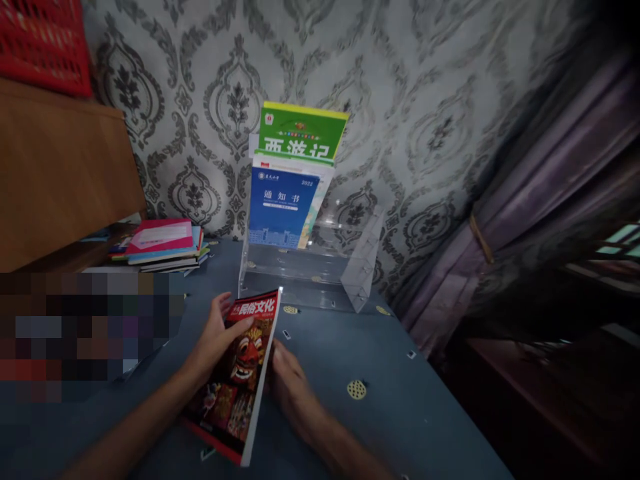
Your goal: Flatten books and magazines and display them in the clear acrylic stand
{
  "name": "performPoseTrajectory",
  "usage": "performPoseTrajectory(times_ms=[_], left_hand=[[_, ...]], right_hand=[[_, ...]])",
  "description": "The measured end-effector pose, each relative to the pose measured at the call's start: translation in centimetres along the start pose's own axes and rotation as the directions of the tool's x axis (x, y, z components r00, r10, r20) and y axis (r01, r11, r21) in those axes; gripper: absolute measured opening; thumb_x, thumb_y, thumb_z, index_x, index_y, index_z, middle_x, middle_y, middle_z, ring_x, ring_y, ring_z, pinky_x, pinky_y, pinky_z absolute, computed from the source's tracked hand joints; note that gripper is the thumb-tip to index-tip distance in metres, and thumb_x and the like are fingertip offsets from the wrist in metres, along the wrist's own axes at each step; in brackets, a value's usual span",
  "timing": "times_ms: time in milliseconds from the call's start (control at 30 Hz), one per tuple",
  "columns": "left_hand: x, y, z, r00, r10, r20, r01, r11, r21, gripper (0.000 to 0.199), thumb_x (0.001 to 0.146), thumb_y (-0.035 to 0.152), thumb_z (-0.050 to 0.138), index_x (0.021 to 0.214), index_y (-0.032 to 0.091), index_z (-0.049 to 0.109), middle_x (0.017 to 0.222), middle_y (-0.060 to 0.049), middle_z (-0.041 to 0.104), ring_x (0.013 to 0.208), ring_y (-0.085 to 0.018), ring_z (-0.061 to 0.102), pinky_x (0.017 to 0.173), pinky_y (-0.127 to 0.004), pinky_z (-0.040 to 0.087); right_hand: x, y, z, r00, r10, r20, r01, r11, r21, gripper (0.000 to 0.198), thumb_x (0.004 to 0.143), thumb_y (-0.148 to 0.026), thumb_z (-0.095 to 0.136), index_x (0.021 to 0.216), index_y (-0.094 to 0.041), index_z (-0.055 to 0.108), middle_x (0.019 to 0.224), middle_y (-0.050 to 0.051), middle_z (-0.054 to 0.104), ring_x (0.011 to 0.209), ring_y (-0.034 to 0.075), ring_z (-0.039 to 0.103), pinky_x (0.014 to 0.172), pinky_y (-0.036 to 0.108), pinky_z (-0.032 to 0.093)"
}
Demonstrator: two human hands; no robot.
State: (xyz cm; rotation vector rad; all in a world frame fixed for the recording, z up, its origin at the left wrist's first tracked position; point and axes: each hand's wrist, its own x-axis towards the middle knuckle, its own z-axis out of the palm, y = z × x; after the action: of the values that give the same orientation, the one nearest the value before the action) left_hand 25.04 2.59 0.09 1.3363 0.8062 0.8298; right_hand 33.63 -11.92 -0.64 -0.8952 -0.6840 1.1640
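Observation:
A magazine with a black and red cover and a red mask picture is tilted above the table. My left hand is closed on its upper left side, thumb across the cover. At the right edge my right hand grips it, with its fingers partly hidden behind. Beyond my hands stands a clear plastic tiered rack. In its upper tiers lean a blue booklet marked 2022 and, behind it, a green book. The rack's lower front tiers hold nothing.
A blue-grey cloth with pineapple prints covers the table. Books lie stacked at the left, beside a brown wooden cabinet with a red basket on top. A tied purple curtain hangs right. The left foreground is pixelated.

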Motion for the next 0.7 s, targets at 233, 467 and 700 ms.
performPoseTrajectory(times_ms=[233,467,700], left_hand=[[1.1,1.8,-1.6,0.995,-0.101,0.02,0.102,0.957,-0.271,0.073,0.055,0.045,0.087,0.117,0.019,0.056,0.119,-0.014,0.07,0.11,-0.031,0.066,0.094,-0.043,0.051],[1.8,3.6,-2.0,0.998,-0.052,-0.046,0.031,0.922,-0.386,0.05,0.056,0.049,0.084,0.091,0.016,0.072,0.094,-0.01,0.078,0.103,-0.031,0.071,0.09,-0.04,0.055],[1.7,7.1,-0.6,0.975,0.161,-0.156,-0.213,0.881,-0.423,0.046,0.069,0.054,0.079,0.095,0.016,0.073,0.098,-0.007,0.079,0.108,-0.028,0.07,0.099,-0.039,0.053]], right_hand=[[1.0,-2.6,-1.8,0.995,-0.066,0.071,0.086,0.939,-0.332,0.047,0.084,-0.06,0.07,0.108,-0.02,0.072,0.092,0.005,0.072,0.074,0.016,0.064,0.068,0.028,0.054],[1.6,-4.8,-2.8,0.987,0.085,0.139,-0.033,0.94,-0.34,0.055,0.081,-0.063,0.07,0.12,-0.024,0.066,0.108,0.006,0.068,0.081,0.017,0.064,0.045,0.019,0.05],[4.8,-5.7,-1.7,0.996,-0.069,0.048,0.08,0.948,-0.309,0.049,0.079,-0.054,0.071,0.12,-0.028,0.064,0.12,0.005,0.065,0.103,0.023,0.063,0.071,0.034,0.06]])
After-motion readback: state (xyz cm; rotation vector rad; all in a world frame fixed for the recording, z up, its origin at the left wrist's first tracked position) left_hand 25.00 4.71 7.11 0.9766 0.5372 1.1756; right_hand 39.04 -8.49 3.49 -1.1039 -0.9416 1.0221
